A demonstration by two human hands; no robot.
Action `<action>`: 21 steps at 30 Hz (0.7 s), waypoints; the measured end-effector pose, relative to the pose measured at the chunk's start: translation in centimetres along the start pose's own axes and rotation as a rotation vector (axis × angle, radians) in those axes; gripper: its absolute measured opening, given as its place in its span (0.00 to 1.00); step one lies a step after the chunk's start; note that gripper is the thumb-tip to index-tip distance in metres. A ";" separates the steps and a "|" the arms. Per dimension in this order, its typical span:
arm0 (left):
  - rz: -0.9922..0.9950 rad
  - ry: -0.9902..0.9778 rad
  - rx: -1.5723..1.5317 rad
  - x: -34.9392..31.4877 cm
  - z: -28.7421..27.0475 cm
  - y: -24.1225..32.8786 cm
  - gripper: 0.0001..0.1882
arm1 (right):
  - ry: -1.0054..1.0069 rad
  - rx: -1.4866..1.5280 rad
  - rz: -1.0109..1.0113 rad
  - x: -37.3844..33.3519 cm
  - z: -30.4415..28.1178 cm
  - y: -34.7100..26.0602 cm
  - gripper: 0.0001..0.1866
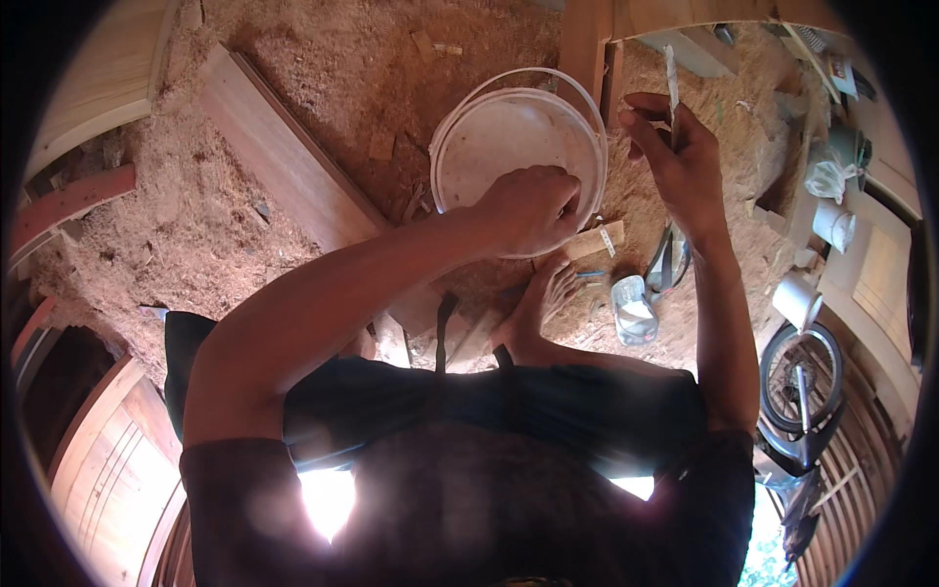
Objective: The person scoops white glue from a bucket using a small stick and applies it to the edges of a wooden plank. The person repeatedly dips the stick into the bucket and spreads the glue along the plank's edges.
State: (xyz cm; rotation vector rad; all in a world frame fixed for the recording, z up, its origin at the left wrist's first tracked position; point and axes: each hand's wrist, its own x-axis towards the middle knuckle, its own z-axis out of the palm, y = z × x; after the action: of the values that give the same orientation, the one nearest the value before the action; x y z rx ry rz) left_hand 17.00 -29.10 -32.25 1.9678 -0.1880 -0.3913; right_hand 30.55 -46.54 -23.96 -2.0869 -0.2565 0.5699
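Note:
A round white bucket with a raised wire handle stands on the ground in front of me. My left hand reaches across its near rim with the fingers curled closed; whatever they hold, if anything, is hidden beneath the hand. To the right of the bucket, my right hand is raised and pinches a slim, whitish stick-like piece that points upward. This piece looks uneven along its length, and its exact kind is unclear. Close to the bucket's near side lies a small wood offcut with a white strip on it.
Sawdust and chips cover the ground. A long wooden board lies left of the bucket. My bare foot is just below it, with a sandal to the right. White containers and a wheel stand along the right side.

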 end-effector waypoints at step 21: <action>-0.162 -0.036 -0.274 1.1 -2.1 -0.3 0.11 | 0.084 0.055 -0.044 -1.1 -2.6 0.9 0.19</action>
State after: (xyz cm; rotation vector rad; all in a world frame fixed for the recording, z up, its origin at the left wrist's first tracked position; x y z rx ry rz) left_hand 18.79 -27.55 -31.95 1.7111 0.0032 -0.5291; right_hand 30.81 -49.42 -23.12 -2.0417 -0.2350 0.4575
